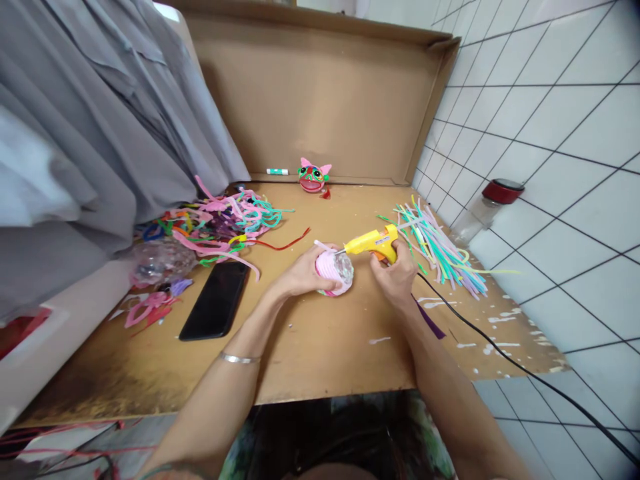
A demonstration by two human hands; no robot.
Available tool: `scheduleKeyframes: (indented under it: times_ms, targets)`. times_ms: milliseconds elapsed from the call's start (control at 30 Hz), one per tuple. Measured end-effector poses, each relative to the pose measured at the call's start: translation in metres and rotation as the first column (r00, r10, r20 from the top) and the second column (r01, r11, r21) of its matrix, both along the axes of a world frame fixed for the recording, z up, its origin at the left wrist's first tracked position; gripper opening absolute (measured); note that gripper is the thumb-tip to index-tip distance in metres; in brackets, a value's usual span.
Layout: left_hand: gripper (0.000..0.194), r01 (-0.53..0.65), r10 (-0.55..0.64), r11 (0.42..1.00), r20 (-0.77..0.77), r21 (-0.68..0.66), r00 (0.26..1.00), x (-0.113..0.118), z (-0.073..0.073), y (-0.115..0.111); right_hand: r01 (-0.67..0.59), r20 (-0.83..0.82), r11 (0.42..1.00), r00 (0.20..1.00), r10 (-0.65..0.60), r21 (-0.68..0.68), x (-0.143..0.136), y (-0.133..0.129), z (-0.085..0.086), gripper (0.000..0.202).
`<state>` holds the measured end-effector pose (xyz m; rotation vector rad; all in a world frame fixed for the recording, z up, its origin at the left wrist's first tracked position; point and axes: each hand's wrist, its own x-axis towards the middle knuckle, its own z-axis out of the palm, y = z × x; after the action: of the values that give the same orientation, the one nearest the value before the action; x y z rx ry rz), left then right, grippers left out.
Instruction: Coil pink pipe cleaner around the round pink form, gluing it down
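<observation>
My left hand (303, 271) is wrapped round a small cup-shaped piece (330, 272) wound with pink pipe cleaner, its clear plastic end turned to the right. A loose pink end sticks up at its top left. My right hand (396, 275) grips a yellow hot glue gun (373, 243) by the handle. The gun's metal nozzle meets the upper rim of the wound piece; whether it touches I cannot tell. A clear glue stick pokes out of the gun's back, and a black cord (480, 333) trails from it to the lower right.
Pipe cleaners lie in a tangled heap (225, 217) at left and a loose bundle (440, 247) at right. A black phone (216, 300) rests near my left forearm. At the back stand a pink-eared animal head (313, 176) and a cardboard wall (310, 100). A red-lidded jar (487, 207) is at right.
</observation>
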<state>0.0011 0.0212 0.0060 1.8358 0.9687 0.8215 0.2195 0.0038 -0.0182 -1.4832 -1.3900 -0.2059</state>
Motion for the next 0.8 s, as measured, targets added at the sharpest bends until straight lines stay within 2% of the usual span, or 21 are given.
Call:
scheduleKeyframes:
  times_ms: [367, 800]
  targets:
    - [0.082, 0.010, -0.010, 1.000, 0.013, -0.011, 1.000, 0.0012, 0.0016, -0.0015, 0.045, 0.002, 0.998, 0.999, -0.044, -0.040, -0.0002, -0.0001, -0.0010, 0.032]
    - [0.077, 0.007, -0.007, 1.000, -0.016, 0.021, 1.000, 0.0003, 0.0032, -0.0023, -0.002, -0.011, 0.999, 1.000, 0.002, -0.042, 0.0036, 0.0019, -0.0040, 0.028]
